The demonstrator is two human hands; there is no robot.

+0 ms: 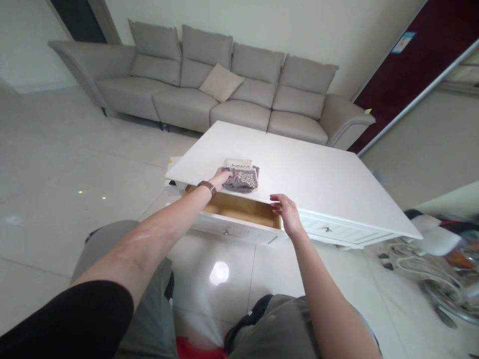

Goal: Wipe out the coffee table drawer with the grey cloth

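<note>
A small stack of folded patterned cloths, perhaps towels, lies near the front edge of the white table (299, 164). The upper one is a grey-brown folded cloth (245, 180) with a pale pattern; a cream folded cloth (238, 163) shows behind it. My left hand (220, 178), with a watch on the wrist, holds the grey-brown cloth by its left edge, the thumb on top and the other fingers partly hidden. To the right of the stack, my right hand (287, 212) hovers by the right end of the pulled-out drawer (243, 208), fingers loosely curved, apart and holding nothing.
A grey sofa (239, 107) with a beige cushion (221, 83) stands behind the table. The drawer juts out towards my legs. A closed drawer front (327, 229) is at its right. Clutter with a wheel (445, 299) stands at the far right.
</note>
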